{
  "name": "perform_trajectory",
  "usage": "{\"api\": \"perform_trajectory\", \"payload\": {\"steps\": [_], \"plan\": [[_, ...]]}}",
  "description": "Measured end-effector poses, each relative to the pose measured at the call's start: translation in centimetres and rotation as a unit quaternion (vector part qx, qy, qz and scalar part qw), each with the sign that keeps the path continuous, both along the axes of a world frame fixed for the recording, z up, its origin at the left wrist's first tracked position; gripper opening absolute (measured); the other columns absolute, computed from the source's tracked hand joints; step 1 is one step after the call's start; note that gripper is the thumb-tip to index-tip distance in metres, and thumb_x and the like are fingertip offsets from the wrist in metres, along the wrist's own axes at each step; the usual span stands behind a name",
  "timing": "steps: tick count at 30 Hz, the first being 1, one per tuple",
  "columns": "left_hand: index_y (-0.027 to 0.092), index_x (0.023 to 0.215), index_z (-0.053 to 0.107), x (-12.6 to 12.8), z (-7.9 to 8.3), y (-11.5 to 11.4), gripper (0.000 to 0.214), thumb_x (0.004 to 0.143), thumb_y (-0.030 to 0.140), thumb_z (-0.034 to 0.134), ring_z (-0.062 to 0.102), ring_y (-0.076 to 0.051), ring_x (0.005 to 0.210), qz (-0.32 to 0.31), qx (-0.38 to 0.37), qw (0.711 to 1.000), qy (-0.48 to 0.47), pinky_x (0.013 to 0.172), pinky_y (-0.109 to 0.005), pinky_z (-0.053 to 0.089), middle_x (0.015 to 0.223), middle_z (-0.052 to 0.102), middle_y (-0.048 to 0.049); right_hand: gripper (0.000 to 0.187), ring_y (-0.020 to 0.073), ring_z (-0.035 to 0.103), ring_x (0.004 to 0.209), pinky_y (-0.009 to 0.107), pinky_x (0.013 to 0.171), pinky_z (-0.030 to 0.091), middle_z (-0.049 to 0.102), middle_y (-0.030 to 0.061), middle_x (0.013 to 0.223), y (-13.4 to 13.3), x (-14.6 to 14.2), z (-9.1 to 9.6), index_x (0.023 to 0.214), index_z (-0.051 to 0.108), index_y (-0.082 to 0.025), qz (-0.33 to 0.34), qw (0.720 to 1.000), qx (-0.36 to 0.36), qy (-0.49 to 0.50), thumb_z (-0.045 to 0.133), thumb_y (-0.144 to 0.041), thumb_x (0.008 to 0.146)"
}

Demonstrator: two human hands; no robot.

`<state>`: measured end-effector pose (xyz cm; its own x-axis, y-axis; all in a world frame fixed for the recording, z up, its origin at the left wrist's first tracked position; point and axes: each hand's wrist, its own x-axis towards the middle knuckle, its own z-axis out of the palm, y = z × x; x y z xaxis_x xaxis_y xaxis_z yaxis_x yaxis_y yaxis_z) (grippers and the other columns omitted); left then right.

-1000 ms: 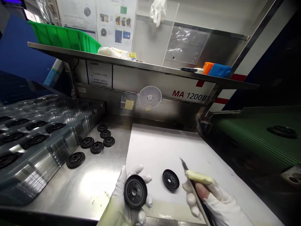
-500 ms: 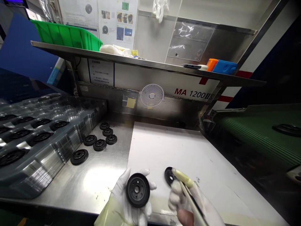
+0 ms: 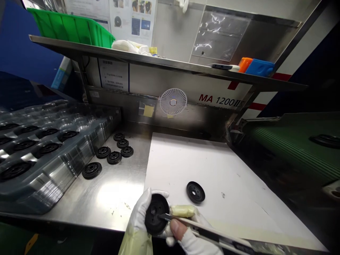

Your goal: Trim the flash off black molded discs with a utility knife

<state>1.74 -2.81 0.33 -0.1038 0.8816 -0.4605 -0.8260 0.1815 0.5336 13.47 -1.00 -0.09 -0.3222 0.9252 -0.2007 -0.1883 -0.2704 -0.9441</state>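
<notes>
My left hand (image 3: 140,216), in a white glove, grips a round black plastic disc (image 3: 155,219) at the bottom edge of the view, face up towards me. My right hand (image 3: 186,230), also gloved, is closed on a thin metal knife with a taped handle (image 3: 183,211); the blade tip touches the middle of the held disc. A second black disc (image 3: 196,192) lies flat on the white mat (image 3: 212,166) just right of and beyond my hands.
Several loose black discs (image 3: 114,151) sit on the steel bench (image 3: 111,198) to the left. A stack of clear trays holding discs (image 3: 39,148) fills the far left. A shelf (image 3: 159,63) with a green bin (image 3: 71,30) runs overhead. A green conveyor (image 3: 297,145) lies right.
My right hand swung the knife left from beside the disc on the mat to the disc in my left hand. The view tilted slightly down.
</notes>
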Motion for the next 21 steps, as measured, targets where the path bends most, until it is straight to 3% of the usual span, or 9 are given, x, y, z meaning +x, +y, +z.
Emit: {"api": "perform_trajectory", "payload": {"steps": [5, 10, 17, 21], "plan": [[0.015, 0.082, 0.064, 0.6, 0.0, -0.5, 0.037, 0.072, 0.051, 0.059, 0.052, -0.016, 0.036, -0.002, 0.023, 1.0, -0.021, 0.039, -0.028, 0.04, 0.053, 0.061, -0.0032, 0.033, 0.0194, 0.06, 0.048, 0.034, 0.054, 0.056, 0.062, 0.0008, 0.054, 0.2, 0.0, -0.8, 0.071, 0.067, -0.016, 0.001, 1.0, -0.022, -0.018, 0.083, -0.042, 0.057], [0.016, 0.081, 0.063, 0.9, 0.4, -0.7, 0.034, 0.071, 0.049, 0.06, 0.049, -0.015, 0.034, 0.002, 0.028, 0.999, -0.016, 0.036, -0.025, 0.033, 0.048, 0.057, -0.0007, 0.03, 0.0207, 0.063, 0.063, 0.035, 0.07, 0.056, 0.059, -0.0005, 0.055, 0.0, 0.0, -1.4, 0.062, 0.064, -0.021, -0.002, 1.0, -0.017, -0.01, 0.075, -0.049, 0.065], [0.017, 0.085, 0.064, 1.1, 0.3, -0.7, 0.033, 0.073, 0.047, 0.058, 0.045, -0.014, 0.033, 0.004, 0.021, 0.999, -0.034, 0.038, -0.028, 0.037, 0.044, 0.052, 0.0011, 0.032, 0.0195, 0.061, 0.049, 0.037, 0.062, 0.056, 0.06, -0.0017, 0.051, -0.2, -0.1, -2.0, 0.067, 0.067, -0.02, -0.001, 1.0, -0.022, -0.004, 0.075, -0.051, 0.065], [0.017, 0.094, 0.063, 1.1, -0.2, -0.8, 0.039, 0.075, 0.049, 0.055, 0.045, -0.015, 0.033, 0.0, 0.021, 1.0, -0.018, 0.038, -0.027, 0.034, 0.039, 0.05, 0.0012, 0.026, 0.0193, 0.064, 0.061, 0.035, 0.072, 0.055, 0.063, -0.0013, 0.058, -0.2, 0.2, -1.9, 0.066, 0.067, -0.02, -0.009, 1.0, -0.007, 0.005, 0.076, -0.044, 0.067]]}}
